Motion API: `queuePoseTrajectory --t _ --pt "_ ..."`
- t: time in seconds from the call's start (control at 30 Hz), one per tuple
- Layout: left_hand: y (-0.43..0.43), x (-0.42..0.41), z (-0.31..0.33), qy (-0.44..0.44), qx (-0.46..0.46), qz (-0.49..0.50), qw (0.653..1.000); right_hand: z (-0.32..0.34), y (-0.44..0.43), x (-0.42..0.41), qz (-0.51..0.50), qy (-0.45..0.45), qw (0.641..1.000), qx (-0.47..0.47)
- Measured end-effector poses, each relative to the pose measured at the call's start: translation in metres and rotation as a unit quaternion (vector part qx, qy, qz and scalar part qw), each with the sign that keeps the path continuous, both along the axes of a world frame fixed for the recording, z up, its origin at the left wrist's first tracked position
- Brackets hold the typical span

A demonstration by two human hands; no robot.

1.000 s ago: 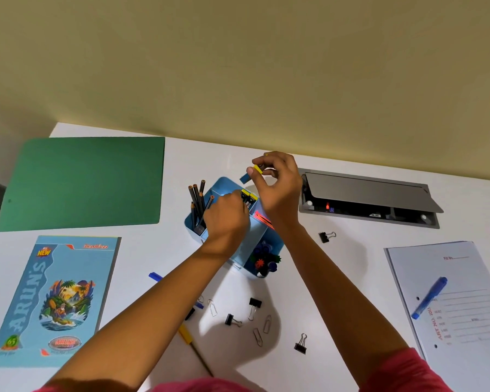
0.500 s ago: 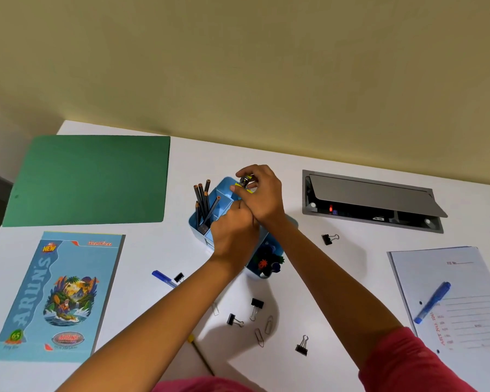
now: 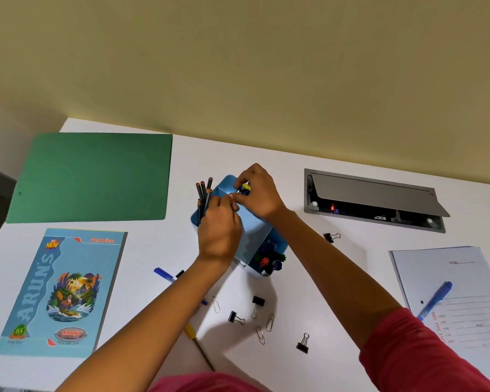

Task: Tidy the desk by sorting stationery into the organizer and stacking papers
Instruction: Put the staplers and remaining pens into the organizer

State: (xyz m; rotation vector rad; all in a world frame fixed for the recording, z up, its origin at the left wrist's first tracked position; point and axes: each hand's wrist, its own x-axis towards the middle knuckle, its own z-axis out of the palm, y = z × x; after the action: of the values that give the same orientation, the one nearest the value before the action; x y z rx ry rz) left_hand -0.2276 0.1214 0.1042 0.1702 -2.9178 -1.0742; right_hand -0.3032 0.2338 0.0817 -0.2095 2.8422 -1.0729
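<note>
Head view. Your right hand (image 3: 259, 190) pinches a small yellow-and-blue item (image 3: 244, 189) between thumb and fingertips, over the far compartment of the organizer (image 3: 252, 230). The organizer is a pale-blue, smooth-walled box standing mid-table. Your left hand (image 3: 219, 230) is curled knuckles-up over its left side, fingertips meeting the right's; whether it grips anything, you cannot tell.

Dark pencils (image 3: 203, 193) stand upright in the left compartment. Small coloured bits fill the near one, too blurred to name.

The table (image 3: 294, 267) is matte white, set against a plain yellow-beige wall (image 3: 238, 66). A grey metal hatch (image 3: 376, 199) is sunk into it at the right, lid propped open.

A flat green folder (image 3: 94, 176) lies far left, with a glossy blue notebook (image 3: 65, 290) below it. Ruled sheets (image 3: 464, 278) at the right are cut by the frame and carry a capped blue pen (image 3: 434, 301). Black binder clips (image 3: 257, 302) and wire paper clips (image 3: 270, 322) are scattered near you. Your left forearm hides most of another blue pen (image 3: 163, 273) and a yellow-tipped stick (image 3: 191, 331).
</note>
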Motion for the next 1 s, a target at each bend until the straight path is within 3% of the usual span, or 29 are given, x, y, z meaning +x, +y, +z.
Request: queuePoseTrajectory --t 0.3,0.63,0.77,0.87,1.0 --pt "-0.007 0.011 -0.003 -0.017 0.024 -0.022 0.999 0.001 0.006 0.007 -0.019 -0.015 1.0 -0.017" --pt "-0.047 0.054 -0.007 -0.012 0.053 -0.035 0.998 0.034 0.017 0.081 -0.099 0.192 0.972 -0.097" --pt "-0.072 0.078 -0.01 -0.003 0.022 -0.019 1.0 0.049 0.012 0.132 -0.116 0.16 0.978 -0.061" --pt "-0.089 0.102 -0.015 -0.045 0.029 0.021 0.998 0.045 0.002 0.176 -0.082 0.186 0.977 -0.069" --pt "-0.112 0.131 -0.032 -0.193 0.022 0.097 0.976 0.021 -0.023 0.223 -0.017 0.146 0.986 -0.084"
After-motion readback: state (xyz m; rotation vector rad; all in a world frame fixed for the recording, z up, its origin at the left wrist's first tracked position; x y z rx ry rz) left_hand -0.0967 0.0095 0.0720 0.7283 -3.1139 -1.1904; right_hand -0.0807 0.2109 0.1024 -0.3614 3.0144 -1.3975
